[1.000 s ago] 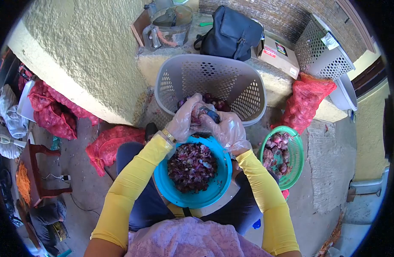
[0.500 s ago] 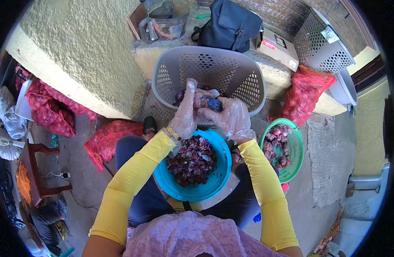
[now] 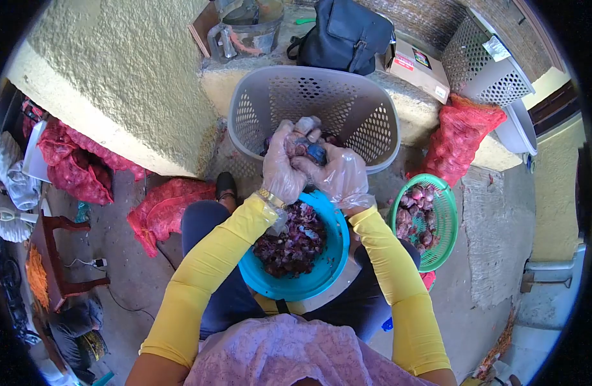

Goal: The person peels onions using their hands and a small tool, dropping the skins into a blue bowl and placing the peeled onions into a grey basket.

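My left hand (image 3: 283, 164) and my right hand (image 3: 339, 172), both in clear plastic gloves, meet over the near rim of the grey perforated basket (image 3: 244, 109). Curled fingers of the left hand close round what looks like a small red onion (image 3: 298, 148). A dark blue piece (image 3: 317, 154) shows at the right hand's bent fingers; I cannot tell what they grip. Purple onions lie low in the basket, mostly hidden behind the hands. Below, between my knees, the blue basin (image 3: 336, 257) holds a heap of purple onion skins (image 3: 289, 248).
At right, a green basket (image 3: 451, 222) holds onions, with a full red mesh sack (image 3: 460, 138) behind. Another red sack (image 3: 170, 209) lies left. A black backpack (image 3: 350, 35), a cardboard box (image 3: 418, 67) and a bucket (image 3: 254, 35) stand on the ledge.
My left hand has shifted slightly right, its raised fingers now curled inward. Both hands are closer together, and more of the basin's contents lies in shadow.
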A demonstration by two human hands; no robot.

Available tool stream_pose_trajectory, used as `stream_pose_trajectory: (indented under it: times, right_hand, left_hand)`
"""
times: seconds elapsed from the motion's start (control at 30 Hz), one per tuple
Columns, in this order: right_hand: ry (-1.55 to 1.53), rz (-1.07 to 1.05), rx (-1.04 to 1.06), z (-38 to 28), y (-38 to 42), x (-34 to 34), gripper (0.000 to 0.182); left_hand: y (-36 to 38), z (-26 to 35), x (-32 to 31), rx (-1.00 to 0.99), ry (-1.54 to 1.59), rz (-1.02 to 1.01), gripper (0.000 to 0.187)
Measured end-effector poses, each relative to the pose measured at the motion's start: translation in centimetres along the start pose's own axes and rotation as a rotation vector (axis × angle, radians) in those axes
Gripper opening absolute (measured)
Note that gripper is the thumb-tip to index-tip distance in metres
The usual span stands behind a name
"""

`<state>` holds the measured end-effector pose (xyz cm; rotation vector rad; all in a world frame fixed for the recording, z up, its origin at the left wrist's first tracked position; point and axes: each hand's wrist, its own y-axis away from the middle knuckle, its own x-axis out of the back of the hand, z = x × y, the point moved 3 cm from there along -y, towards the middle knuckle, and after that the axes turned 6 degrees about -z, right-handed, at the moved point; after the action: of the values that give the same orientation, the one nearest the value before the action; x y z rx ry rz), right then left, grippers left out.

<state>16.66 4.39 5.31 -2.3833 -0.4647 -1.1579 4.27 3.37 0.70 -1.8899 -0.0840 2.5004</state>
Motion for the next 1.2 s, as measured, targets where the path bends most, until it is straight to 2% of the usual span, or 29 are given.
stream_pose_trajectory:
  times: [0.07,0.2,0.27,0.3,0.37,0.5,0.53,0.6,0.67,0.7,0.77,0.87,0.9,1.0,1.03,1.07,1.2]
  right_hand:
    - [-0.048,-0.006,-0.041,-0.3,0.2,-0.5,0.064]
    - [-0.132,-0.043,-0.116,-0.5,0.3,-0.4,0.057]
    - [-0.168,-0.092,-0.099,0.1,0.2,0.6,0.056]
    - [-0.203,-0.141,-0.082,0.4,0.1,1.1,0.055]
    - [-0.164,-0.165,-0.019,1.3,-0.4,2.3,0.054]
    - [-0.031,-0.12,0.114,0.5,-0.5,3.0,0.06]
    - [-0.019,-0.073,0.156,0.0,-0.4,3.0,0.061]
    - [0.014,-0.081,0.108,0.8,-0.4,1.8,0.062]
    - [0.047,-0.091,0.062,1.3,-0.3,0.5,0.063]
    - [0.006,-0.068,0.051,1.2,-0.3,0.1,0.063]
    - [-0.035,-0.046,0.04,0.7,-0.1,-0.5,0.063]
    - [-0.136,-0.05,-0.006,0.0,0.1,-0.3,0.063]
    - [-0.2,-0.11,-0.022,-0.1,0.0,0.1,0.064]
    - [-0.266,-0.248,-0.028,0.9,-0.5,0.9,0.062]
    - [-0.266,-0.33,-0.015,1.2,-0.6,1.2,0.061]
    - [-0.265,-0.329,-0.015,1.4,-0.7,1.5,0.061]
    - [-0.17,-0.248,0.028,1.1,-0.4,1.6,0.056]
  left_hand:
    - [0.1,0.3,-1.0,-0.078,-0.05,0.182,0.044]
    - [0.4,0.3,-1.4,-0.116,-0.05,0.209,0.047]
    - [0.2,0.4,-1.1,0.033,-0.082,0.05,0.05]
    - [0.2,1.2,-1.1,0.034,-0.085,0.047,0.05]
    - [0.4,1.6,-1.4,0.346,-0.103,-0.134,0.048]
    - [0.5,1.5,-0.6,0.39,-0.2,-0.024,0.04]
    - [0.6,1.4,0.2,0.366,-0.157,-0.008,0.039]
    - [0.7,0.8,0.3,0.346,-0.112,0.008,0.038]
    - [0.5,0.3,-0.9,0.117,-0.079,0.036,0.046]
    - [0.4,0.0,-1.3,0.118,-0.078,0.035,0.046]
    - [0.4,0.1,-1.6,-0.046,-0.016,0.097,0.046]
    - [0.5,0.3,-1.1,-0.079,0.04,0.134,0.046]
    - [0.6,0.4,-1.4,-0.078,0.04,0.134,0.046]
    - [0.8,0.7,-1.7,-0.019,-0.096,0.126,0.049]
    - [0.9,0.9,-1.3,0.08,-0.116,0.035,0.05]
    - [1.0,0.9,-1.1,0.179,-0.134,-0.056,0.05]
    - [1.0,0.7,-1.2,0.285,-0.069,-0.055,0.051]
